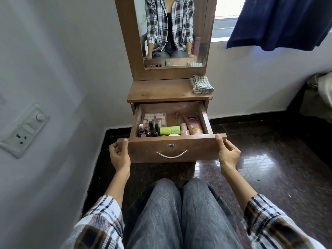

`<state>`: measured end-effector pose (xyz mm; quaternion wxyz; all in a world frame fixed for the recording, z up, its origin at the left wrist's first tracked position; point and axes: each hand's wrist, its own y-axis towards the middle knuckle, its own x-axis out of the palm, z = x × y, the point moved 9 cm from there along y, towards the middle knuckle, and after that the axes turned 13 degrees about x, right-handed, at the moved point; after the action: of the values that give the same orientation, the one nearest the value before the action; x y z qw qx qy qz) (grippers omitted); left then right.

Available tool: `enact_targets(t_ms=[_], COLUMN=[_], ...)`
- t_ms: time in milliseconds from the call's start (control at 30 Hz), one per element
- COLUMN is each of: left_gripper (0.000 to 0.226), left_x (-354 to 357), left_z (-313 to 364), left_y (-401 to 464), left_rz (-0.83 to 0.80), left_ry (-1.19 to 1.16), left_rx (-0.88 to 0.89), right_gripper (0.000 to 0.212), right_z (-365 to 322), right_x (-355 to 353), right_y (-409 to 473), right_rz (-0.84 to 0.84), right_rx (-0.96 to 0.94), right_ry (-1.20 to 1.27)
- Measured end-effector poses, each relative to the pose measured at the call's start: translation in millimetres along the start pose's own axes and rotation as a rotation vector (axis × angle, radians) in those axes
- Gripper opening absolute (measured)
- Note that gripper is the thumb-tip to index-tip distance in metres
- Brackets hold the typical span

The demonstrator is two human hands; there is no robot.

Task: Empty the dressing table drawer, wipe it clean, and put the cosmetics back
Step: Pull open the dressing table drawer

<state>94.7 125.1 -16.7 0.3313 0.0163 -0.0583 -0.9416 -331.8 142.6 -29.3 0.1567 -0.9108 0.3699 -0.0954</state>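
We are finding almost nothing legible: the pink tube lying in the drawer is carrying a dark label near its top and some print lower down, but we are not managing to read either, and the other cosmetics are showing no readable text.

Both arms extended forward from plaid sleeves, forearms bare, roughly symmetric either side of the knees. Left hand: palm facing inward, thumb tip hooked over the top edge at the left end of the drawer front, fingers curled round behind that end. Right hand: mirrored pose, thumb on the top edge at the right end, fingers curled round behind. Each grip closed on its end. Wrists slightly raised.
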Motion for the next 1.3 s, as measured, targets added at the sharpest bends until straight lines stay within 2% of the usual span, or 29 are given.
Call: enact_targets(t_ms=[367,533,900,1000,1100,1167,1233,1300], left_gripper=[0.028,0.032,0.034,0.033,0.029,0.030,0.037,0.047], left_x=[-7.4,-8.7,-16.9,-18.1,-17.1,-17.1,-18.2,-20.3], left_z=[0.8,1.9,4.3,6.2,6.9,6.1,10.0,25.6], left_y=[-8.1,-8.0,-15.4,-15.4,-13.9,-9.1,-1.5,9.4], left_rz=[-0.045,-0.062,-0.046,-0.054,-0.067,-0.094,-0.122,-0.118], left_ry=[0.023,0.051,0.063,0.082,0.084,0.099,0.139,0.224], left_rx=[0.001,0.009,0.008,0.017,-0.005,-0.058,-0.089,-0.017], right_gripper=[0.065,0.052,0.054,0.047,0.028,0.039,0.064,0.068], right_z=[-0.3,-4.5,-3.3,-7.7,-16.4,-24.6,-38.9,-63.6], right_x=[-9.4,-13.0,-17.2,-17.3,-14.9,-11.9,-2.9,16.9], right_y=[-8.1,-15.1,-21.6,-22.4,-24.2,-29.7,-36.4,-46.8], right_rz=[0.000,0.025,0.008,-0.004,0.002,0.048,0.100,0.096], right_rx=[-0.007,-0.007,-0.045,-0.071,-0.090,-0.105,-0.160,-0.307], right_ry=[-0.065,-0.086,-0.173,-0.226,-0.296,-0.357,-0.421,-0.470])
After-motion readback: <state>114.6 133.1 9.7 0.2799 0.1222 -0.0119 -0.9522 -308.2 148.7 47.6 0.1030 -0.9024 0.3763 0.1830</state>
